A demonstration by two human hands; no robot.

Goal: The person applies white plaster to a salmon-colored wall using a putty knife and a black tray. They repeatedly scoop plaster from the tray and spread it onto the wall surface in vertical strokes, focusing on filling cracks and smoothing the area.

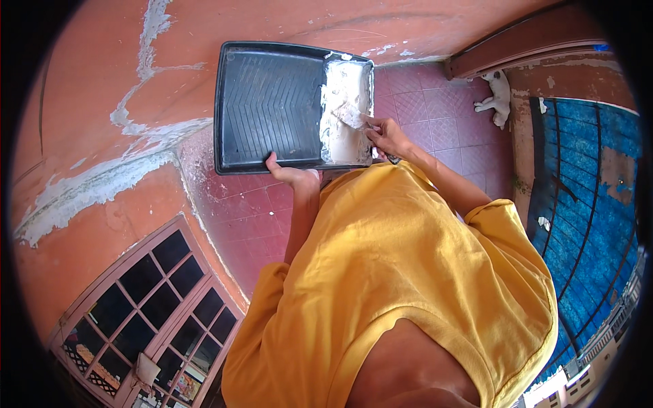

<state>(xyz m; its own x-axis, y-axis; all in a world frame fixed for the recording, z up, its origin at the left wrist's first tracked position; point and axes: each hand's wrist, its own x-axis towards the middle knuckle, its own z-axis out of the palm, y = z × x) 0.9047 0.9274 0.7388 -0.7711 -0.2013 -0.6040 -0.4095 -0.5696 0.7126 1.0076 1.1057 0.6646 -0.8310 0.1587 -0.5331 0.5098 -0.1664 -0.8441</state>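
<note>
Beside the right hand (390, 138) gripping a scraper (350, 117) lies a tray (272, 102) whose rim (245, 168) the left hand (297, 176) grips.

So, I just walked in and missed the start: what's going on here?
A person in a yellow shirt holds a ribbed black tray at its near edge with the left hand. The right hand grips a scraper, its blade at the white paste in the tray's right end. The ribbed part looks bare. Pale patches streak the orange wall, and a white animal lies on the tiled floor.
</note>
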